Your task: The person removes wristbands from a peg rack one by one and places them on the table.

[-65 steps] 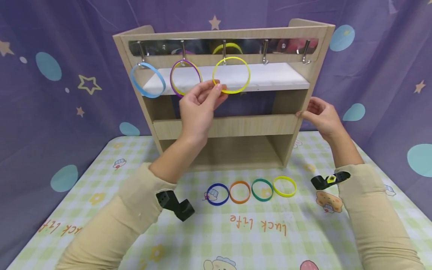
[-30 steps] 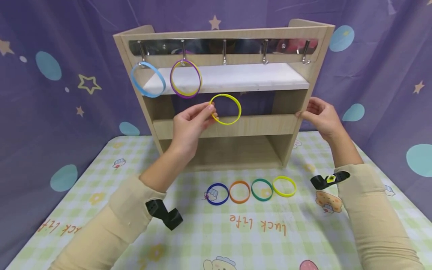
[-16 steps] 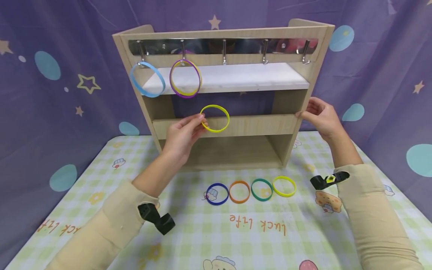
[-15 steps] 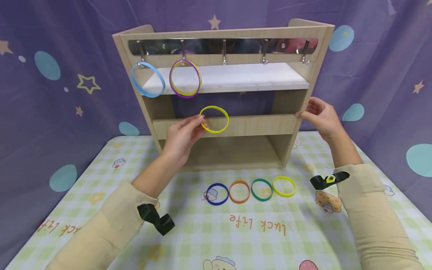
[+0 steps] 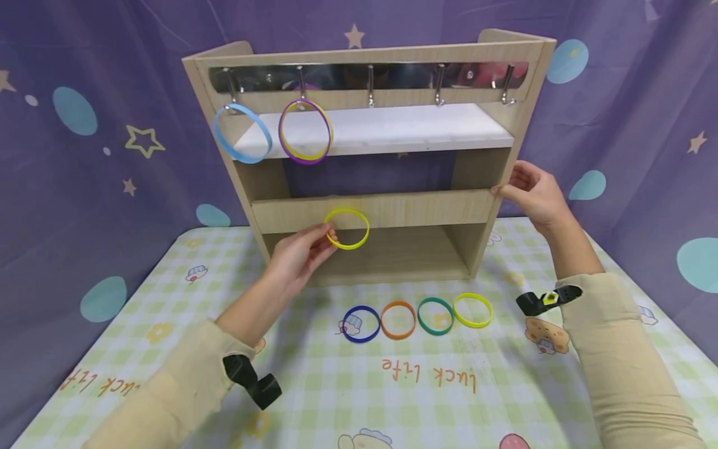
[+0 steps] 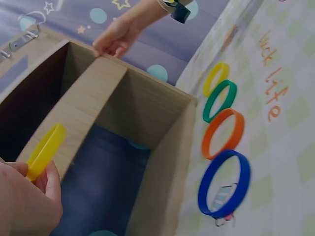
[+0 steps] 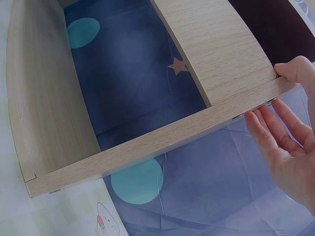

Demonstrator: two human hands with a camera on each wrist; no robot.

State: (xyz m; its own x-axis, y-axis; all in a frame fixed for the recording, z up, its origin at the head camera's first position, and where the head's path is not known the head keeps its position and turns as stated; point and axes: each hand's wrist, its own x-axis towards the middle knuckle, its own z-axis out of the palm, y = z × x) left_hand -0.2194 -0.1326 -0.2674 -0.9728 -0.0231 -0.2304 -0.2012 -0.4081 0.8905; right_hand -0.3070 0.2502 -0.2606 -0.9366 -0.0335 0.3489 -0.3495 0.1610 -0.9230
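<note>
My left hand (image 5: 296, 257) pinches a yellow silicone wristband (image 5: 366, 236) by its left side, in front of the lower part of a wooden shelf unit (image 5: 426, 209). In the left wrist view the same yellow band (image 6: 47, 151) stands up between thumb and fingers. My right hand (image 5: 533, 192) grips the right side panel of the unit; in the right wrist view its thumb (image 7: 295, 70) lies on the front edge and the fingers are on the outer face. A light blue wristband (image 5: 267, 132) hangs from the leftmost hook, and a purple wristband (image 5: 280, 138) with a yellow one hangs from the second.
On the checked tablecloth (image 5: 314, 386) lie a blue band (image 5: 344, 330), an orange band (image 5: 383, 324), a green band (image 5: 420, 321) and a yellow band (image 5: 490, 315) in a row. A metal hook rail (image 5: 336, 76) spans the unit's top. A purple curtain (image 5: 140, 206) stands behind.
My left hand has lowered the yellow wristband from the middle hook's height to the front of the lower board, moving slightly left. My right hand stays on the side panel.
</note>
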